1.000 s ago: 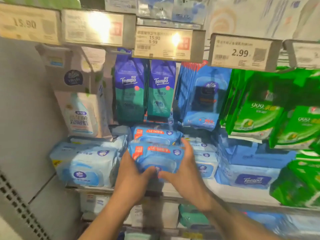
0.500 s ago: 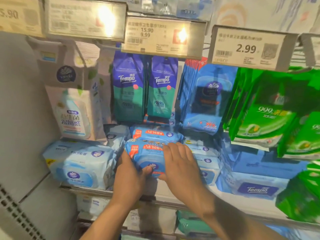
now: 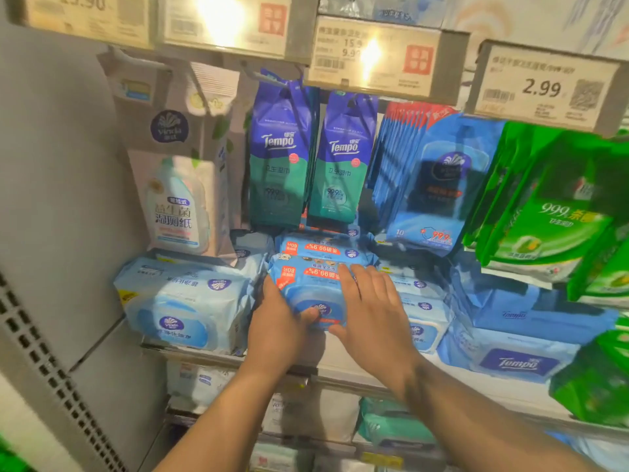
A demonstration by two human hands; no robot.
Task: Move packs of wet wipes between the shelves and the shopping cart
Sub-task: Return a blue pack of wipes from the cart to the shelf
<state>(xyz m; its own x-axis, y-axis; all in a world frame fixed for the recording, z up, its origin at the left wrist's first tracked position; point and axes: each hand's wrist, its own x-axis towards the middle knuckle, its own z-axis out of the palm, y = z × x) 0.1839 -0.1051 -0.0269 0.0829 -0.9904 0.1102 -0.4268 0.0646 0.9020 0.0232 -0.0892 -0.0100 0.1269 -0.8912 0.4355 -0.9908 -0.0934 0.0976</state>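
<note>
A blue pack of wet wipes (image 3: pixel 308 284) with a red label and a round lid lies upside down on the shelf (image 3: pixel 340 367), in front of a matching pack (image 3: pixel 320 245). My left hand (image 3: pixel 279 330) grips its left end, thumb on the lid. My right hand (image 3: pixel 372 313) lies flat over its right side with straight fingers spread on top. The shopping cart is out of view.
A pale blue wipes pack (image 3: pixel 185 301) sits to the left, more blue packs (image 3: pixel 422 311) and Tempo packs (image 3: pixel 517 356) to the right. Purple-green Tempo pouches (image 3: pixel 282 158), blue sachets (image 3: pixel 439 178) and green packs (image 3: pixel 548 212) hang above. A grey side panel (image 3: pixel 58 199) closes the left.
The pack has gone back deeper onto the shelf. My right hand shifted from gripping its right end to lying flat on top. The view moved closer.
</note>
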